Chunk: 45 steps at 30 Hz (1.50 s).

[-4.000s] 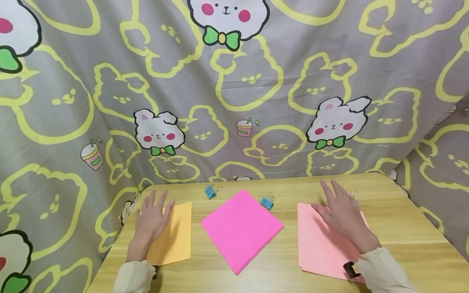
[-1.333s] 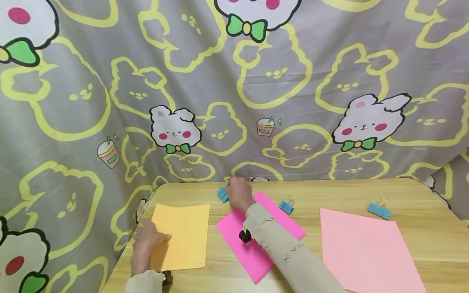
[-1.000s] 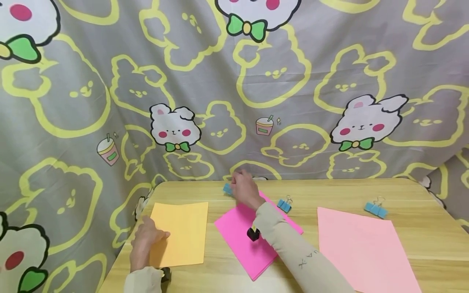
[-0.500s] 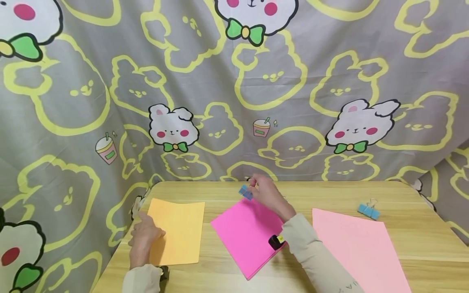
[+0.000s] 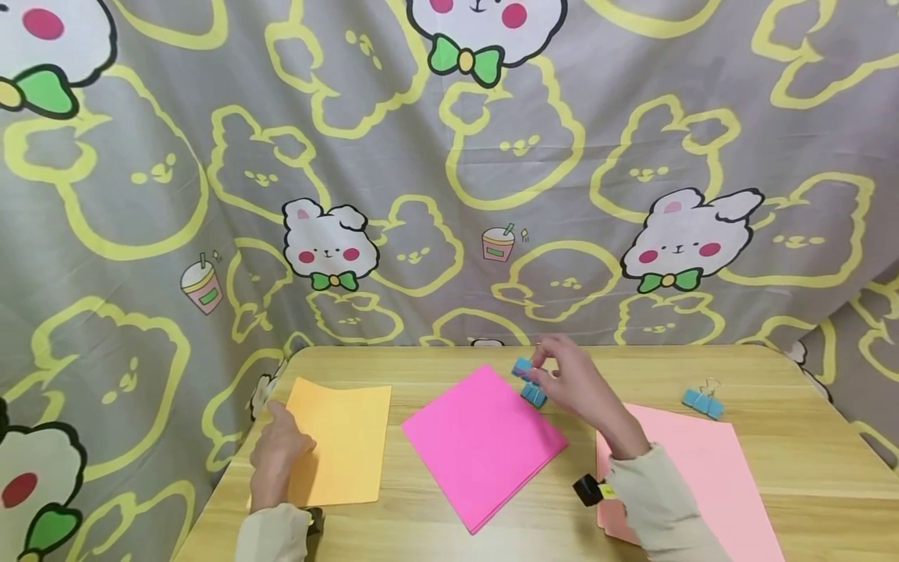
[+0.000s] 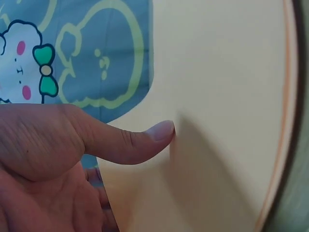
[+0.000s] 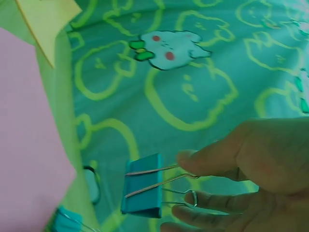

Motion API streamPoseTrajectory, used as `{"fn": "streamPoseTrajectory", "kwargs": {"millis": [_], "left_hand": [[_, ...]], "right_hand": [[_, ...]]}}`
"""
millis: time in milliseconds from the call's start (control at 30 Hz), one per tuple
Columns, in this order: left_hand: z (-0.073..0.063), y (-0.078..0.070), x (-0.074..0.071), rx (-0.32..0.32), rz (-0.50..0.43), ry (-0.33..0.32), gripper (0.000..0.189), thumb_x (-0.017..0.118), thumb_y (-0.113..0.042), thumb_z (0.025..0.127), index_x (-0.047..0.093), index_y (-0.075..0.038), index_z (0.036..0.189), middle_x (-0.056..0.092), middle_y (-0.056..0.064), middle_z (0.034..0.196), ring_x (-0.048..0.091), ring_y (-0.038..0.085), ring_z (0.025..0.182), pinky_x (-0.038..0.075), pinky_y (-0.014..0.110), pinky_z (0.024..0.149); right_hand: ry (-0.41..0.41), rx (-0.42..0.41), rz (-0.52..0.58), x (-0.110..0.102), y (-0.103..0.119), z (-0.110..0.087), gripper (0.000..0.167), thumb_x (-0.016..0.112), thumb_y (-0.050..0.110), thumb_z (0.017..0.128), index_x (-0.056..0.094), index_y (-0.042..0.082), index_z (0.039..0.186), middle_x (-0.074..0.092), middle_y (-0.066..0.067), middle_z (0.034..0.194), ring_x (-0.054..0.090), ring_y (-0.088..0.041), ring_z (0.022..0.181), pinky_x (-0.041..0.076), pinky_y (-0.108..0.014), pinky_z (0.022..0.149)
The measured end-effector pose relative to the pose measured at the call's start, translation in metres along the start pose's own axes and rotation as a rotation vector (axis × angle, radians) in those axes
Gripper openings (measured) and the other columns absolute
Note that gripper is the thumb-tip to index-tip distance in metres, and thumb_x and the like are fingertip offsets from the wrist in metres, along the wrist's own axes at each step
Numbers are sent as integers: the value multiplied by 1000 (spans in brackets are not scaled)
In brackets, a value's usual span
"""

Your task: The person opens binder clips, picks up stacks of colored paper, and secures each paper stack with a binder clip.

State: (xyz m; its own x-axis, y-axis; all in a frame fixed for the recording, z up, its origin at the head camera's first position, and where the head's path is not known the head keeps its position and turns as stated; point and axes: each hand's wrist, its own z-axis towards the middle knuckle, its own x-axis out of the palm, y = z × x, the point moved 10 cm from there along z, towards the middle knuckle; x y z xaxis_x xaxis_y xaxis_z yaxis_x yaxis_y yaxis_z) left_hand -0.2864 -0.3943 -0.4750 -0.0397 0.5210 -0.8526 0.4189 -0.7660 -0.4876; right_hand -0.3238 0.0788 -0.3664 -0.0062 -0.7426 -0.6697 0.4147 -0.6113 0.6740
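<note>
My left hand (image 5: 277, 449) is at the left edge of an orange paper stack (image 5: 351, 445). In the left wrist view its thumb presses on top of the paper (image 6: 227, 92), while the other fingers go behind the edge and are partly hidden. My right hand (image 5: 576, 378) pinches a blue binder clip (image 5: 522, 368) by its wire handles, held up near the back of the table. The right wrist view has the thumb on one handle of this binder clip (image 7: 142, 188) and fingers at the other. A second blue binder clip (image 5: 534, 394) lies just below it.
A bright pink paper stack (image 5: 477, 453) lies turned like a diamond mid-table. At the right is a light pink paper stack (image 5: 709, 476), partly under my right sleeve, with another blue binder clip (image 5: 702, 402) beyond its far edge. A patterned curtain (image 5: 435, 172) hangs behind the table.
My right hand has gone from above the light pink paper to the leftmost binder clip, picked it up and carried it right. My left hand has shifted from atop the orange paper to its left edge.
</note>
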Motion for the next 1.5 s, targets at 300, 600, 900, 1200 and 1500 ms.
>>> {"fn": "streamPoseTrajectory", "kwargs": {"millis": [300,600,900,1200,1500], "left_hand": [[5,3,-3,26,54,-13,82,84,-13,82,30,12,139,56,42,117,59,57,99,47,65,77],[4,-9,-7,92,38,-128,66,78,-8,79,44,14,131,60,41,108,62,56,88,51,62,66],[14,-2,-8,161,-73,-113,24,68,-5,84,61,-1,106,67,24,102,58,31,73,44,41,57],[13,-25,-21,365,-230,-208,31,67,7,85,58,11,114,65,34,108,61,39,88,51,46,74],[6,-30,-48,306,-503,-269,35,72,-2,93,58,14,121,66,27,108,60,12,81,50,22,68]], "right_hand": [[51,0,-31,-44,-25,-32,30,73,-13,83,67,1,109,56,-19,121,58,-47,116,54,-60,88],[80,82,-34,-74,-60,-56,49,71,-16,79,61,-4,125,51,-24,126,57,-54,116,49,-64,93],[77,135,-50,-90,-85,-70,60,74,-12,81,52,-11,137,46,-28,131,55,-56,117,48,-65,94],[119,150,-81,-88,-98,-76,66,74,-12,79,47,-16,139,48,-28,123,58,-55,113,55,-55,87],[143,182,-152,-88,-109,-76,65,79,-8,76,49,-21,132,53,-34,118,62,-51,104,56,-57,84]]}}
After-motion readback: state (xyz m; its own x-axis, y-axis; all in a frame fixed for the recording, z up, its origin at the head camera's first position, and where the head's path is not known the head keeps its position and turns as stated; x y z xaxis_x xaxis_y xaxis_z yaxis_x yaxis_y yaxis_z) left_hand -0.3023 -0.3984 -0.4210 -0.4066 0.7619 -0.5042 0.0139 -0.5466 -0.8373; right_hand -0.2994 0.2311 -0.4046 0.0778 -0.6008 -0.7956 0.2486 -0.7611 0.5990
